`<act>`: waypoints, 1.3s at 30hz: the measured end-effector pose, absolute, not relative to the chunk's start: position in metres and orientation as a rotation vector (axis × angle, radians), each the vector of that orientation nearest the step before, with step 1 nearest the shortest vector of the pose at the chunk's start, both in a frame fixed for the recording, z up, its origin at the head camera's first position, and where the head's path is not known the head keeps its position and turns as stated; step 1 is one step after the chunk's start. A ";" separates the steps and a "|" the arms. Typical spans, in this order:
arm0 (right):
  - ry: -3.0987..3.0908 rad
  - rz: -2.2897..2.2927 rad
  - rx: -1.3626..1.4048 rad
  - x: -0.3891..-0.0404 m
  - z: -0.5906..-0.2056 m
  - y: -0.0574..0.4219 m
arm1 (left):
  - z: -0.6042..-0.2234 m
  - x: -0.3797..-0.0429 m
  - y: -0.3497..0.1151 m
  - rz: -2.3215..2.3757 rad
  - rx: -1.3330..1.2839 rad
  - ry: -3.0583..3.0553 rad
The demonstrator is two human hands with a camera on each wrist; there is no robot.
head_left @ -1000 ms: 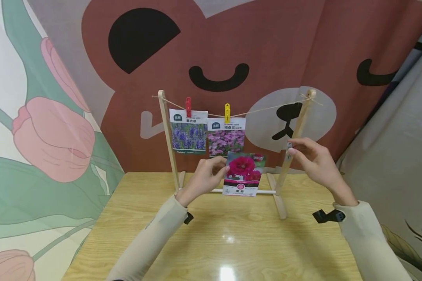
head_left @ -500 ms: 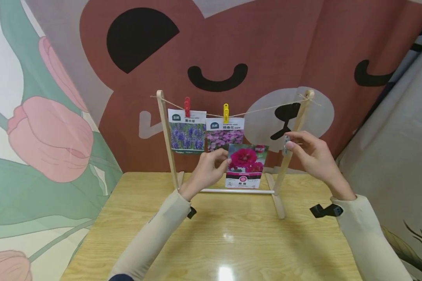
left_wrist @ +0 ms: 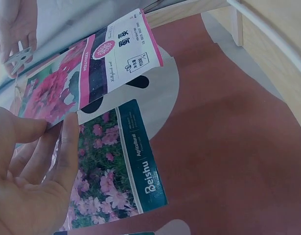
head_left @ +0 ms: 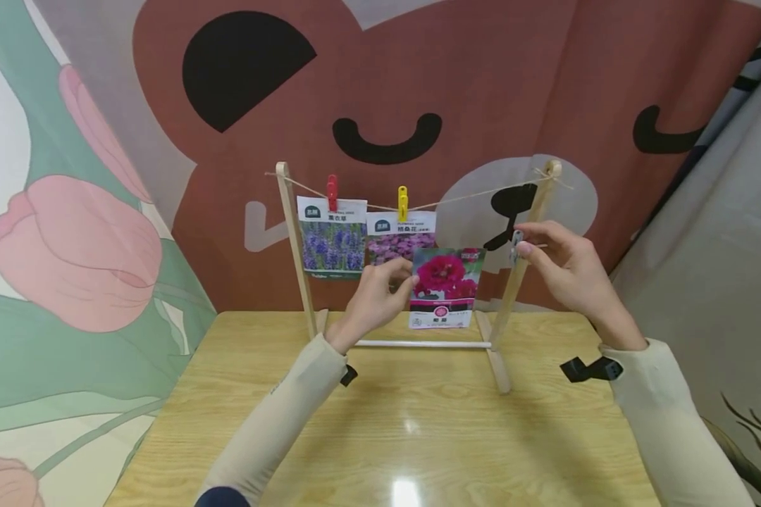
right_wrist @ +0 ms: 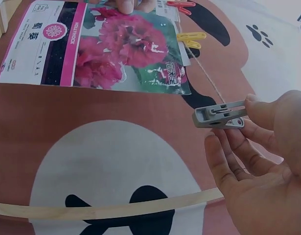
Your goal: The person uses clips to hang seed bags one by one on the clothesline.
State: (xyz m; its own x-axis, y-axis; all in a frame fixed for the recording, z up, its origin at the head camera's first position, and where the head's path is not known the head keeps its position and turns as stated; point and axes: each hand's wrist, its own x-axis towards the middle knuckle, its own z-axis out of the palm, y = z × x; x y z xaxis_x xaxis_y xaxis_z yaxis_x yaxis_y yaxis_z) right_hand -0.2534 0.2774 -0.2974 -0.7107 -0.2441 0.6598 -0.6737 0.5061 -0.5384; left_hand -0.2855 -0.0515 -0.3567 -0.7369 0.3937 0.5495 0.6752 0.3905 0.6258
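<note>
My left hand (head_left: 379,294) pinches the left edge of a seed packet (head_left: 444,290) with a deep pink hollyhock on it. The packet is upright, below the string (head_left: 475,194) and partly covering a hanging packet of pink flowers (head_left: 398,246). In the right wrist view, my right hand (right_wrist: 260,147) pinches a grey clothespin (right_wrist: 216,116) between thumb and fingers, beside the right post. A yellow clothespin (head_left: 402,204) holds the pink-flower packet on the string. To its left, a red clothespin (head_left: 332,193) holds a packet with purple flowers (head_left: 332,246).
A wooden frame with a left post (head_left: 296,246) and a right post (head_left: 525,260) carries the string. A white rod (head_left: 425,344) joins the posts low down. The frame stands on a wood-grain table (head_left: 355,436) before a printed curtain (head_left: 495,77).
The hollyhock packet has risen towards the string in my left hand. My right hand has lifted the grey clothespin a little. Both hanging packets stay on the string.
</note>
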 end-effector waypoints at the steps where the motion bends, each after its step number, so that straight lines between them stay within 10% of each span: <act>1: -2.240 1.120 0.749 -0.253 -0.296 0.277 | -0.356 -0.286 -0.051 -1.271 -0.930 -2.342; 39: -2.171 1.115 0.786 -0.262 -0.245 0.257 | -0.343 -0.299 -0.028 -1.255 -0.934 -2.370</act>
State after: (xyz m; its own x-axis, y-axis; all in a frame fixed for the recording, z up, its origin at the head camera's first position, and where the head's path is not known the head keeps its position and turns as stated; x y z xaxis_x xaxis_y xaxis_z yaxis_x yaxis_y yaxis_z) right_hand -0.2619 0.2572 -0.2446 -0.6649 -0.2396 0.7074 -0.7146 0.4797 -0.5092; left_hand -0.2986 -0.0284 -0.3429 -0.7434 0.4049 0.5324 0.6679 0.4069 0.6232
